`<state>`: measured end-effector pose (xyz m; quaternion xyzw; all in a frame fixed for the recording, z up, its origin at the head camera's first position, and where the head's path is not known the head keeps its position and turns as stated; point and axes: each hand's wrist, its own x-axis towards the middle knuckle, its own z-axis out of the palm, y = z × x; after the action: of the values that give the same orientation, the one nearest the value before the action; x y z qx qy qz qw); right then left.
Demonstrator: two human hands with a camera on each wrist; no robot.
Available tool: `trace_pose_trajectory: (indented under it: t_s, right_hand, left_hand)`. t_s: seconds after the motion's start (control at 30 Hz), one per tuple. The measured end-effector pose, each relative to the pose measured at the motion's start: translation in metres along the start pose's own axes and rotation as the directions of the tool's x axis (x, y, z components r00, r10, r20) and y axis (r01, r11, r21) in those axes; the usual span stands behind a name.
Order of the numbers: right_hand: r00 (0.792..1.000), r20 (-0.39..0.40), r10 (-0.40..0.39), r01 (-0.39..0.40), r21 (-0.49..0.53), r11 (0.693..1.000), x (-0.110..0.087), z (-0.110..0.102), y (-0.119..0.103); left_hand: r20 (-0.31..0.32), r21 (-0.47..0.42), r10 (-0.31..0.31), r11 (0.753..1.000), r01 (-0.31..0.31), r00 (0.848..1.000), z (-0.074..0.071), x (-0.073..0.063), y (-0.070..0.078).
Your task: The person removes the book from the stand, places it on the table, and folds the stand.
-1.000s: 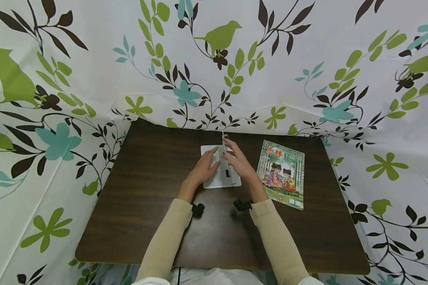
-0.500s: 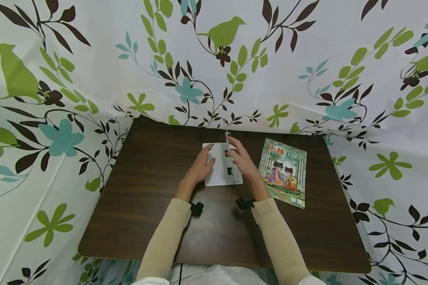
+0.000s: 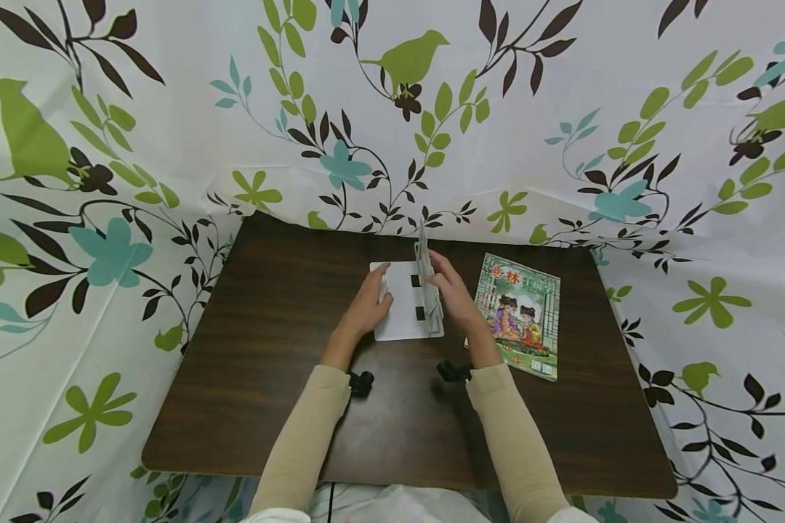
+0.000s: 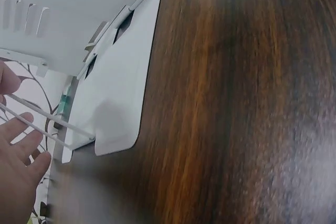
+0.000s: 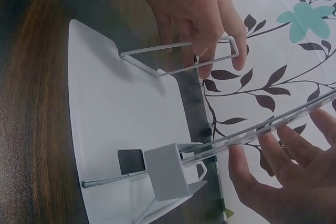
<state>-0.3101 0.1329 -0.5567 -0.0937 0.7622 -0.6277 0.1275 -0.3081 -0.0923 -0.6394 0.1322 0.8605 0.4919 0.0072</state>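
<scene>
A white metal folding bookstand lies with its flat base on the table, and a slotted panel rises along the base's right side. Wire loops and small square cut-outs show on it. My left hand is at the base's left edge, with thumb and fingers around a thin wire loop standing up from it. On the panel's outer side, the fairly straight fingers of my right hand touch it, the thumb also on that side. In the right wrist view the panel is nearly edge-on.
A green illustrated magazine lies to the right of the stand, close to my right forearm. The dark wooden table meets a leaf-patterned curtain behind the stand. Black cameras are strapped to both wrists.
The upright panel has swung over to the right, my right hand moving right with it. My left hand has shifted from over the base to its left edge.
</scene>
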Motion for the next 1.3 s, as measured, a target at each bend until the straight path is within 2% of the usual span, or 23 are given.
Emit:
trace_pose_trajectory:
  t_s: [0.17,0.23,0.3,0.4,0.5,0.53,0.63,0.77,0.87,1.03,1.1,1.3]
  right_hand:
    - [1.0,0.01,-0.009,0.009,0.047,0.999,0.0,-0.001,0.002]
    - [1.0,0.009,-0.001,0.0,0.043,0.999,0.001,-0.001,0.003]
    - [1.0,0.008,0.007,-0.008,0.035,0.999,0.001,-0.001,0.003]
    - [1.0,0.006,0.007,-0.007,0.039,0.999,0.001,0.0,0.002]
    - [1.0,0.005,0.0,0.0,0.055,0.998,0.002,0.0,0.003]
    - [1.0,0.005,-0.002,0.001,0.059,0.998,0.002,-0.001,0.003]
    - [1.0,0.008,-0.001,0.0,0.065,0.998,0.003,-0.002,0.004]
    - [1.0,0.011,0.01,-0.01,0.05,0.999,0.002,-0.003,0.004]
    - [1.0,0.012,0.014,-0.014,0.038,0.999,0.002,-0.004,0.005]
    - [1.0,0.0,-0.006,0.006,0.059,0.998,0.003,-0.004,0.006]
    - [1.0,-0.006,-0.009,0.009,0.057,0.998,0.003,-0.004,0.007]
    - [0.999,-0.013,0.036,-0.035,0.057,0.998,0.002,-0.001,0.01]
  left_hand:
    - [0.001,-0.028,0.088,0.996,-0.088,0.996,0.018,0.011,-0.022]
    - [0.004,0.001,0.101,0.995,-0.101,0.995,0.027,0.017,-0.033]
    - [0.018,0.025,0.089,0.996,-0.09,0.996,0.034,0.02,-0.036]
    - [0.057,0.075,0.068,0.995,-0.072,0.996,0.035,0.019,-0.025]
    - [0.091,0.152,0.045,0.987,-0.059,0.995,0.032,0.014,-0.005]
    - [0.099,0.191,0.032,0.98,-0.051,0.995,0.031,0.012,0.003]
    - [0.11,0.307,-0.004,0.951,-0.03,0.994,0.033,0.009,0.013]
    - [0.127,0.413,-0.034,0.91,-0.022,0.991,0.041,0.01,0.011]
    - [0.144,0.434,-0.054,0.901,-0.014,0.988,0.044,0.012,0.007]
    - [0.153,0.434,-0.089,0.901,0.014,0.984,0.05,0.016,0.008]
    - [0.154,0.453,-0.108,0.891,0.027,0.982,0.053,0.017,0.009]
    - [0.159,0.541,-0.186,0.838,0.072,0.97,0.065,0.018,0.005]
